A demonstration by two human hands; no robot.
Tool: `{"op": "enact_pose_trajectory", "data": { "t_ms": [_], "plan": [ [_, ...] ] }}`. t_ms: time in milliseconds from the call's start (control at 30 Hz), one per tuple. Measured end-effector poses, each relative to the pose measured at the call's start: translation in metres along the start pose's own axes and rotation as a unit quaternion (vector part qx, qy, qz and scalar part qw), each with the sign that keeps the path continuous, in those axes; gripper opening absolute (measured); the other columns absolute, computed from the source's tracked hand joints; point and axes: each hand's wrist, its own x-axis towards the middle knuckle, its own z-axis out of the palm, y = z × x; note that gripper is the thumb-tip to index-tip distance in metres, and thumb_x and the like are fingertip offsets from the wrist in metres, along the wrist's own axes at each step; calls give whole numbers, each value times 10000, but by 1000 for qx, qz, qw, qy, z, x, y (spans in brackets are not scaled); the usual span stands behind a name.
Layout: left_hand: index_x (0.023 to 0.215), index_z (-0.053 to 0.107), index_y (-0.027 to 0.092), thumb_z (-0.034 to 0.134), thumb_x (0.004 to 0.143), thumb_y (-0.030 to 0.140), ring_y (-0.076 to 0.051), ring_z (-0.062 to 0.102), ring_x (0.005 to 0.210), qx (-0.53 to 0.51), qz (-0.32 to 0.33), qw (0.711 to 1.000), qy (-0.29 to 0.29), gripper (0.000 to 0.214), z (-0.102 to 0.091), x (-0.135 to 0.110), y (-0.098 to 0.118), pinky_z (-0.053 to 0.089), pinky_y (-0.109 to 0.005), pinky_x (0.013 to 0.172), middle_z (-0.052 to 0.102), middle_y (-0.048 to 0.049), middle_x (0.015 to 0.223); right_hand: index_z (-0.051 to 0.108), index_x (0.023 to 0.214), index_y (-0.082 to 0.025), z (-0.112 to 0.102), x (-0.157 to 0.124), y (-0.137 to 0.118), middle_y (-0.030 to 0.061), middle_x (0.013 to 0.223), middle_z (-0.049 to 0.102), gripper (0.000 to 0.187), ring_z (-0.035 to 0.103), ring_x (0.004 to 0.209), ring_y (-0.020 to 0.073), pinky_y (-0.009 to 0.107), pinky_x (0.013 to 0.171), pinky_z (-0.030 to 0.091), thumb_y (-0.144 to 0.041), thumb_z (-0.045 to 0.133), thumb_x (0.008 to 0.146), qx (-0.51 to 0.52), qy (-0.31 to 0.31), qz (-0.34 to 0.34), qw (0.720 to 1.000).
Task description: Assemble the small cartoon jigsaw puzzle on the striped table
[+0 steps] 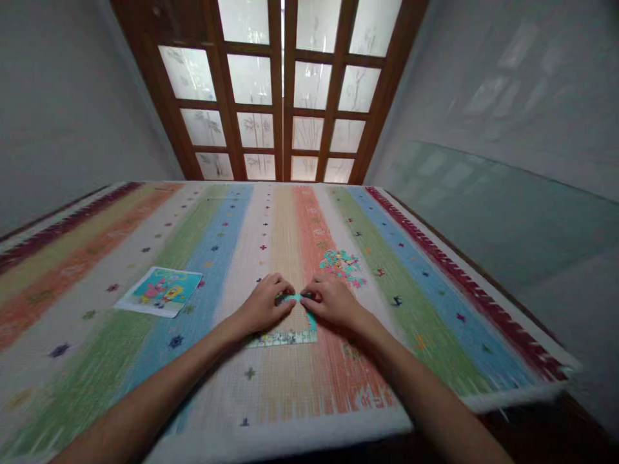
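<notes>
Both my hands rest together on a striped cloth (290,219), over a partly joined jigsaw frame (285,337) with a teal and grey edge. My left hand (265,304) has its fingers curled down on the frame's upper edge. My right hand (330,301) is also curled, its fingertips pinching small pieces where the teal strip (309,316) bends. The two hands almost touch. What lies under the fingers is mostly hidden.
A heap of loose puzzle pieces (341,265) lies just beyond my right hand. A picture card with cartoon figures (160,291) lies to the left. Behind the table stands a wooden door with frosted panes (283,90). Walls close in on both sides.
</notes>
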Motion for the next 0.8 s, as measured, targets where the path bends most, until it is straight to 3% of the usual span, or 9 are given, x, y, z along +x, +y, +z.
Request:
{"op": "enact_pose_trajectory", "data": {
  "t_ms": [267, 467, 633, 800],
  "plan": [
    [936, 650, 201, 606, 912, 289, -252, 585, 944, 5, 5, 1000, 5, 102, 0, -1, 0, 461, -391, 843, 620, -61, 948, 808, 950, -167, -1, -2, -6, 82, 889, 684, 151, 611, 871, 205, 297, 738, 376, -267, 700, 923, -22, -15, -8, 1000],
    [935, 646, 205, 611, 911, 283, -251, 581, 939, 12, 9, 1000, 7, 88, 1, -1, 1, 459, -408, 862, 616, -55, 939, 809, 1018, -187, -8, 0, 19, 66, 817, 706, 189, 607, 784, 192, 313, 738, 405, -212, 636, 948, 61, 19, -18, 998],
    [929, 640, 205, 606, 913, 285, -251, 581, 937, 15, 12, 1000, 10, 89, 0, -2, 2, 464, -409, 858, 614, -58, 950, 802, 818, -207, -11, 2, 34, 46, 736, 705, 99, 592, 707, 184, 317, 695, 404, -168, 714, 841, 71, -3, -16, 997],
    [932, 640, 202, 615, 905, 278, -257, 584, 943, 17, 14, 1000, 12, 84, 1, -2, 2, 470, -412, 855, 617, -62, 955, 797, 797, -211, -7, 2, 33, 43, 739, 699, 85, 595, 732, 187, 319, 712, 405, -195, 734, 853, 66, -14, -29, 997]
  ]
}}
